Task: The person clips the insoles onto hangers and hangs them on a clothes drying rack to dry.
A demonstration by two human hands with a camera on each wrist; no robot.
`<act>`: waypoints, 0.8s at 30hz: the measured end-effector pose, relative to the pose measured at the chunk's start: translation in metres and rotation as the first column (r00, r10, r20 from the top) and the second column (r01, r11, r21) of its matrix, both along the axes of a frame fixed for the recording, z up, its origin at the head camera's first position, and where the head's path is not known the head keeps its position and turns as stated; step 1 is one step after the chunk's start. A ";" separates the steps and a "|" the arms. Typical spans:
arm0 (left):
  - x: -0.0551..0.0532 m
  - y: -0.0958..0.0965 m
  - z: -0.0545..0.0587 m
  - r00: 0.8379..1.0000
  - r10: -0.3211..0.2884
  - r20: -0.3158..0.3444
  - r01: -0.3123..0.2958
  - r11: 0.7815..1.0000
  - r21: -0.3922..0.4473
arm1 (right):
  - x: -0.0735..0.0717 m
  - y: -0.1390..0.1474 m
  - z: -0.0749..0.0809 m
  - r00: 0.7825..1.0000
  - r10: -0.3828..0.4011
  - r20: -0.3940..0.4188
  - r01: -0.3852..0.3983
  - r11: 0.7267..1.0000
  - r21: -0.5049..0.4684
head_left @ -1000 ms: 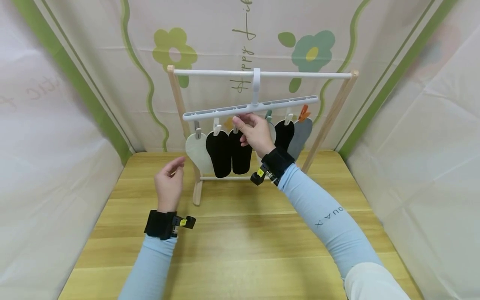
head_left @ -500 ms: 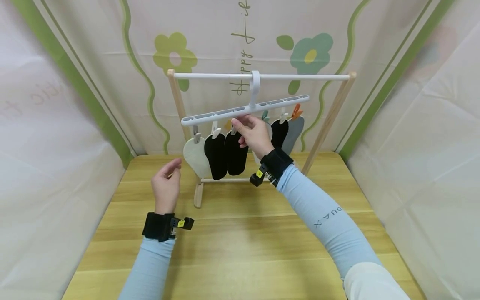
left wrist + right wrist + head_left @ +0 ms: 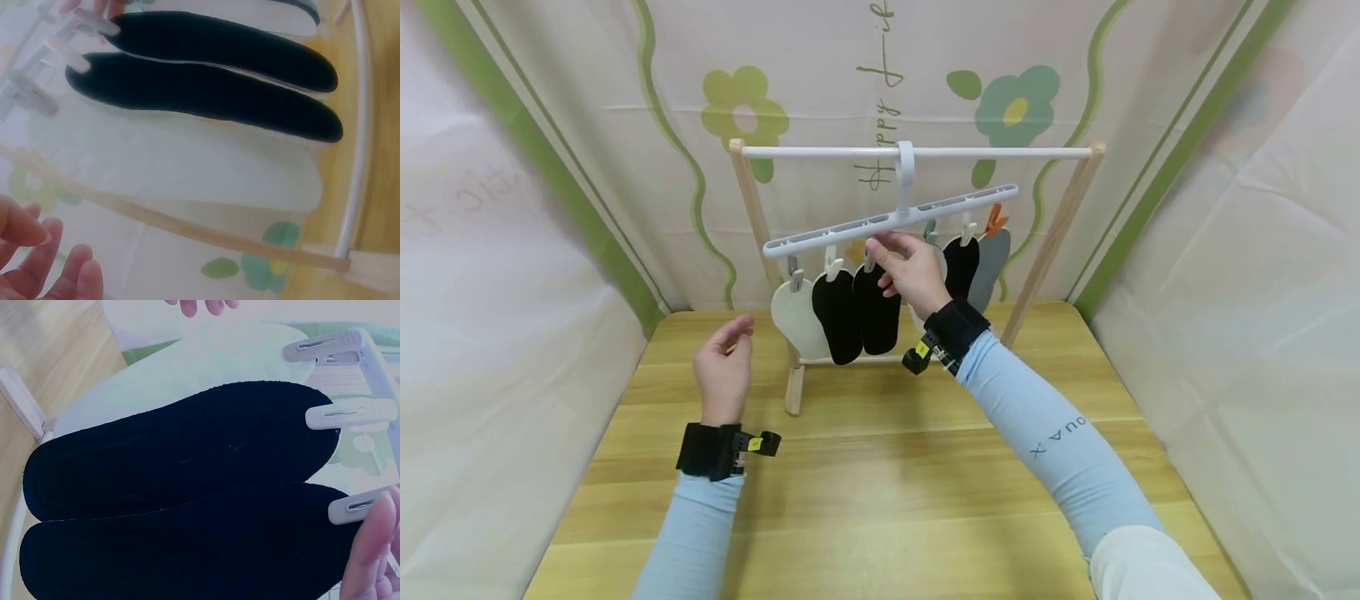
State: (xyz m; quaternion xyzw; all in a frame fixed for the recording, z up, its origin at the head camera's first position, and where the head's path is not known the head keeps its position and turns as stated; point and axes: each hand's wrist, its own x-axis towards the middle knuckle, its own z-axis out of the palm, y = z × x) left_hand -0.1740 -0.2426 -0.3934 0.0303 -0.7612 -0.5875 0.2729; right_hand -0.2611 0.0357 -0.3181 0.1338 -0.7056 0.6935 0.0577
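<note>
A white clip hanger hangs tilted from the rack's top bar, its left end lower. My right hand pinches a light grey clip below the hanger's middle with thumb and fingers. That clip sits on the top edge of a black insole. To its left hang a second black insole on a white clip and a pale insole on a grey clip. My left hand is held left of the rack, fingers relaxed and touching nothing.
Right of my hand hang another black insole and a grey insole with an orange clip. The rack has wooden legs and a white top bar. It stands on a wooden table between fabric walls.
The hanger has swung, its right end shifting left and its left end dipping a little. My left hand has drifted slightly left, away from the insoles. My right hand keeps its pinch.
</note>
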 end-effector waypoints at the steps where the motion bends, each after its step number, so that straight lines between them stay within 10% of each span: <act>1: 0.000 -0.001 0.000 1.000 0.002 0.000 -0.002 1.000 -0.004 | 0.000 0.000 0.000 1.000 -0.001 0.001 0.001 1.000 0.003; 24: -0.001 -0.032 -0.002 0.999 0.051 0.013 -0.050 0.997 -0.056 | 0.016 0.034 -0.003 0.999 -0.034 -0.033 0.037 0.995 0.096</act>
